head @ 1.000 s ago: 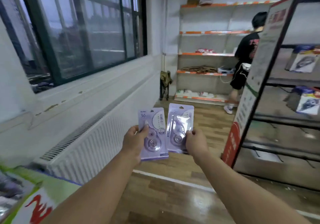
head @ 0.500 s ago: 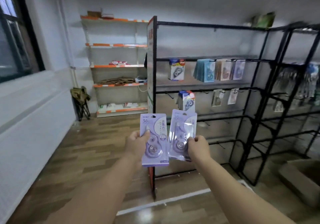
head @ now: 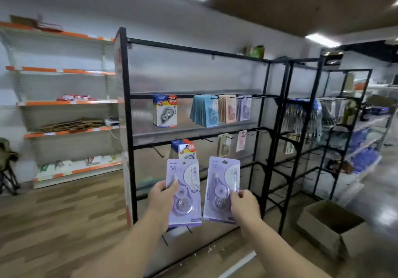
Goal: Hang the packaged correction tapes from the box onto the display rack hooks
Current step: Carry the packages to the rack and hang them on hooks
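the person is holding up two purple packs of correction tape, one in each hand, in front of the black display rack (head: 127,127). the left hand (head: 160,198) is gripping the left pack (head: 184,191) by its left edge, with the thumb lying on the front and the fingers curling behind. the right hand (head: 244,205) is pinching the right pack (head: 221,183) low on its right side. the two packs are sitting side by side, nearly touching at the bottom. each pack is a flat card with a clear, shiny plastic bubble, and round wheels are showing inside it. both are standing tall, with the long side running up and down, the hanging hole at the top and the printed face looking at the camera. the right pack is leaning a little to the right at the top. the rack is made of thin metal bars with thin hooks (head: 158,151) sticking out. on it, one white and blue pack (head: 164,110), a thick bunch of blue packs (head: 205,110), some peach packs (head: 227,108) and a purple pack (head: 244,107) are hanging in a row. one open brown cardboard box (head: 329,230) is sitting on the floor at the right.
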### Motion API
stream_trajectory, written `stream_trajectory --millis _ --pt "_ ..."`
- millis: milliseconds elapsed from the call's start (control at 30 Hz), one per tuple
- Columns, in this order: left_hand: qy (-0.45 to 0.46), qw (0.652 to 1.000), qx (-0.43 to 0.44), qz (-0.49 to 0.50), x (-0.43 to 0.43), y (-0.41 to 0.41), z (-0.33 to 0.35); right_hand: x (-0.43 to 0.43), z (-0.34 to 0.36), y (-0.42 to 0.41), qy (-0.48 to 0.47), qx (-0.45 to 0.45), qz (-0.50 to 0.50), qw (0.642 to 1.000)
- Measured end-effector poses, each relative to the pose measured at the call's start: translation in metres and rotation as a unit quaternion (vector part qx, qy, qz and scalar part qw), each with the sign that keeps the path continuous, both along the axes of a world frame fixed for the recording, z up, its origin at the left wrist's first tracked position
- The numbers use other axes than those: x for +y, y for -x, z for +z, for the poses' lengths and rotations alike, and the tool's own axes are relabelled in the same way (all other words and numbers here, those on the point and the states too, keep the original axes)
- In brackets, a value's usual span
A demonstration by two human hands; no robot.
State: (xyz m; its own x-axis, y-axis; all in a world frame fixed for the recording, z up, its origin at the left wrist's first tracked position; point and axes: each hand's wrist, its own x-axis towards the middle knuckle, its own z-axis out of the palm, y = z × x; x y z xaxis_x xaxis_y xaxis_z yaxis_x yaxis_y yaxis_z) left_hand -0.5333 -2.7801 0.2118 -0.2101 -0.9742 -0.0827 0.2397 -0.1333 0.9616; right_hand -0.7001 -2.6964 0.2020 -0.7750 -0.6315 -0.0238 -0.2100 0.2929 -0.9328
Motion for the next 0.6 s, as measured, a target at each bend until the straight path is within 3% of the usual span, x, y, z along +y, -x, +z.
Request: stream_trajectory --millis 333,600 --pt "-0.011 0.997 -0.027 -0.071 -0.068 0.114 -0.024 -0.039 -0.017 0.091 -0.031 -0.013 -0.074 0.997" --pt "-0.008 0.999 -0.046 0.016 -0.091 0.171 -0.020 -0.099 -0.023 0.168 -0.026 -0.020 0.009 0.999"
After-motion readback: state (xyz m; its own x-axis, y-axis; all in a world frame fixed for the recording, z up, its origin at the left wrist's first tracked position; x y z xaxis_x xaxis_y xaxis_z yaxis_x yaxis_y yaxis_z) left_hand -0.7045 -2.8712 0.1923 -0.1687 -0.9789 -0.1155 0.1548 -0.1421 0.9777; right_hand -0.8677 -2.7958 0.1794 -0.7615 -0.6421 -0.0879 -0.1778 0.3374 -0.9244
